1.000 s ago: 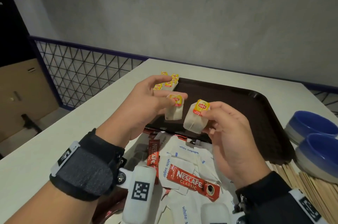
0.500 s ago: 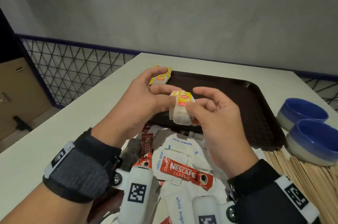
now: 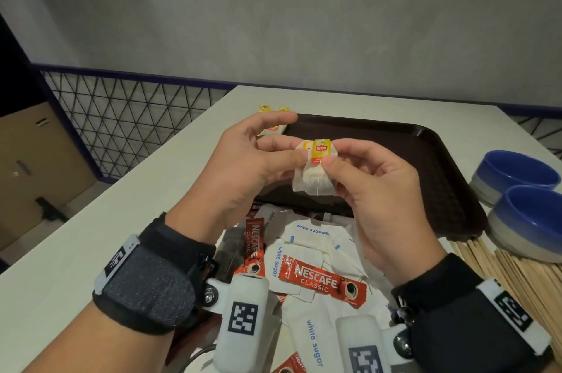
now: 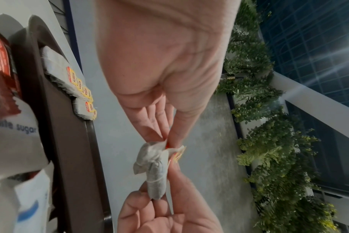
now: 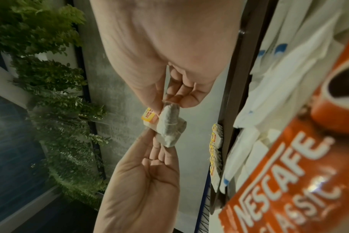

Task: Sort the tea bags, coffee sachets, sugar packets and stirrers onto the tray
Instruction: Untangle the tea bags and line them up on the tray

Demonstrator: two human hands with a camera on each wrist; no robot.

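Note:
Two white tea bags (image 3: 314, 175) with yellow tags are stacked together in the air over the near edge of the dark brown tray (image 3: 410, 147). My left hand (image 3: 287, 149) pinches them from the left and my right hand (image 3: 333, 156) pinches them from the right. The left wrist view shows the stacked tea bags (image 4: 154, 164) between both hands' fingertips, and so does the right wrist view (image 5: 169, 124). Several more tea bags (image 3: 270, 127) lie in a row at the tray's far left corner. Red coffee sachets (image 3: 324, 280) and white sugar packets (image 3: 310, 231) are piled on the table below my hands.
Wooden stirrers (image 3: 517, 275) lie at the near right of the white table (image 3: 152, 190). Two blue bowls (image 3: 517, 173) stand to the right of the tray. A black wire fence (image 3: 121, 123) runs along the table's far left side.
Each hand held one tea bag apart a second ago. They have come together, and the two bags now sit stacked between both hands.

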